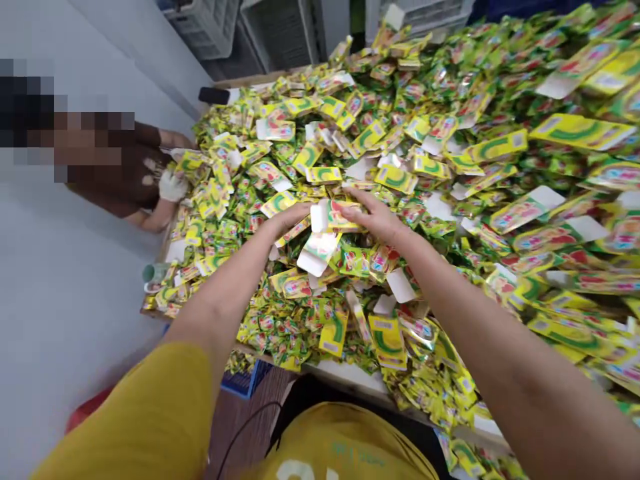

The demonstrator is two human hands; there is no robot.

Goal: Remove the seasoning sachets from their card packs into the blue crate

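Between my two hands is a small yellow carton (340,217) with red print, its white end flap open toward the left. My right hand (375,217) grips the carton's right end, thumb on its face and a finger stretched along the far side. At the flap end, my left hand (287,219) holds the carton, its fingertips partly hidden behind it. Just below lies another carton with a white open flap (313,262). Green shiny wrapped packets (353,260) lie close under my right hand.
A deep heap of cartons and packets covers the table (350,373). At the left, a co-worker's gloved hand (173,185) rests at the heap's edge. Plastic crates (210,30) stand behind, and a blue crate (245,380) with packets sits below the front edge. A green cup (155,272) stands at the left corner.
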